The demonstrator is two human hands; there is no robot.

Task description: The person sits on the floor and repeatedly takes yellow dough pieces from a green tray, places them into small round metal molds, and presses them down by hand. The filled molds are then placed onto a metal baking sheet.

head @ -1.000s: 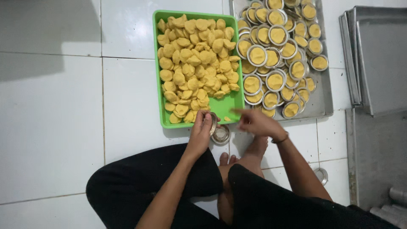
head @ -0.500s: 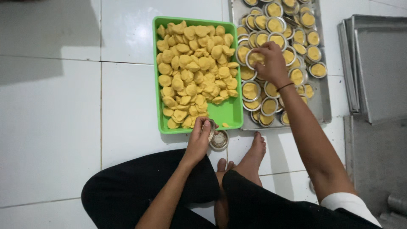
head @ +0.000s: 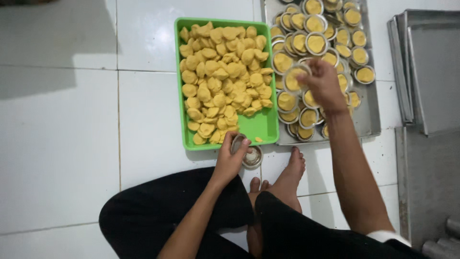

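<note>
Head view: we look straight down at a seated person on a white tiled floor (head: 62, 144), black trousers, bare feet between the knees.
Left hand (head: 231, 158): we see it closed round a small metal mould (head: 237, 143), fingers curled over the rim; a second small metal cup (head: 253, 157) sits on the floor touching the fingertips, something pale inside it.
Right hand (head: 323, 84): we see it stretched out over the metal tray (head: 369, 122), fingers pinched on a filled mould (head: 294, 78) by its rim, mould tilted a little and held above the others.
Ahead of left hand: green plastic tray (head: 262, 125), piled with yellow dough pieces (head: 220, 76); near corner by the hand is bare green with one stray crumb.
Under and around right hand: filled moulds (head: 311, 29), round metal cups with yellow dough pressed in, packed close and overlapping, covering most of the metal tray.
Tray relation: green tray and metal tray lie side by side, edges just touching or nearly so, we cannot tell which.
Beyond right hand, outward: stacked flat metal trays (head: 431, 72) at the frame edge, well apart from both hands.
Feet: just beside left hand, near the metal tray's near edge.
</note>
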